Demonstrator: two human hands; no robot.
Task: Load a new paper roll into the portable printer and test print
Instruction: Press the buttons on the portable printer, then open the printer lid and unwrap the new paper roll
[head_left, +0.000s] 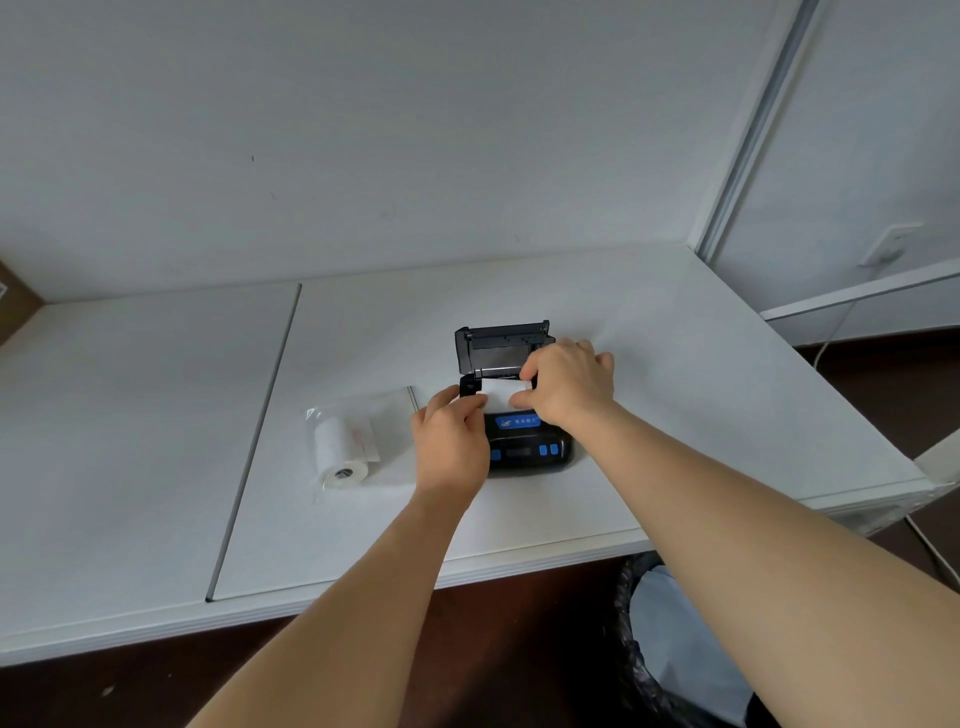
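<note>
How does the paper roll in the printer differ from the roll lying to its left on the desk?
The paper roll in the printer sits in the open printer, pinched by the left hand and right hand; the spare roll lies untouched on the desk. The spare roll sits in a clear plastic bag; the loaded one is bare. Its dark core shows; the loaded roll's is hidden. Both are white.

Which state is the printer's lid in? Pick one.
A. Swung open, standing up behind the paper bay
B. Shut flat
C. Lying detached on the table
A: the lid of the printer stands raised at the back while both hands pinch the white paper below it.
</note>
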